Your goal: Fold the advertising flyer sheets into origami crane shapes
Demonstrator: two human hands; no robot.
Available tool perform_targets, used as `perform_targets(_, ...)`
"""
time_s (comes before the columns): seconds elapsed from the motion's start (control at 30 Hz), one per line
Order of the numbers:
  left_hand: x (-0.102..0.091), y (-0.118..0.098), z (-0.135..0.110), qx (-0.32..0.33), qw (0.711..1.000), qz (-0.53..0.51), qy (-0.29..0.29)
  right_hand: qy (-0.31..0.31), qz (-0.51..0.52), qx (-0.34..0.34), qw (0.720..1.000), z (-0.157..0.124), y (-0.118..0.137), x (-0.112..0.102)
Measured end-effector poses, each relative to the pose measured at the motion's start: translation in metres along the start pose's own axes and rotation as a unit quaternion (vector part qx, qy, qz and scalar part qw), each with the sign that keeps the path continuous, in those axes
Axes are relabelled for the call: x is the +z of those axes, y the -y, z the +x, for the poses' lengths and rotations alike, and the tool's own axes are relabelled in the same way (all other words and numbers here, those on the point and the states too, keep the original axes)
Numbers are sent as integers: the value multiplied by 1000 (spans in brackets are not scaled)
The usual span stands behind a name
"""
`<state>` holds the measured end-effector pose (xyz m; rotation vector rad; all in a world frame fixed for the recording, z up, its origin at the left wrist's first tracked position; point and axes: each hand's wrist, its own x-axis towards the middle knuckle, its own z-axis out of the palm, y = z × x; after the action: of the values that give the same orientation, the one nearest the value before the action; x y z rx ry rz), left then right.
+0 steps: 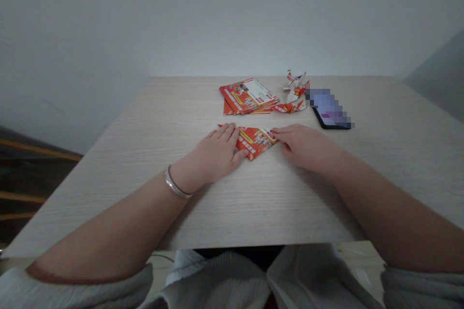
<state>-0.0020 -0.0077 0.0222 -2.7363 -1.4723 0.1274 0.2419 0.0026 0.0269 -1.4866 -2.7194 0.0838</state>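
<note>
A red and orange printed paper (258, 141), folded into a triangle, lies flat on the light wooden table (152, 120). My left hand (214, 152) rests flat on its left part, fingers stretched out and close together. A silver bangle (175, 186) circles that wrist. My right hand (303, 147) lies at the paper's right corner with its fingers pressed down on the edge.
Behind the paper lies a stack of the same red leaflets (248, 96). Next to it are folded paper figures (295, 91) and a phone (330, 111) with a lit screen. A pale wall stands behind the table.
</note>
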Motion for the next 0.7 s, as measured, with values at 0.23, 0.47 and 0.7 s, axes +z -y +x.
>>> perform_targets(0.23, -10, 10, -5, -47, 998, 29, 1, -37, -16, 67, 997, -6, -12, -1)
perform_targets(0.47, -11, 19, 0, -64, 996, 43, -38, -67, -68, 100, 990, -9, -16, -4)
perform_targets(0.7, -8, 22, 6, -72, 994, -8, -81, -82, 15, 135, 987, -3, -13, -1)
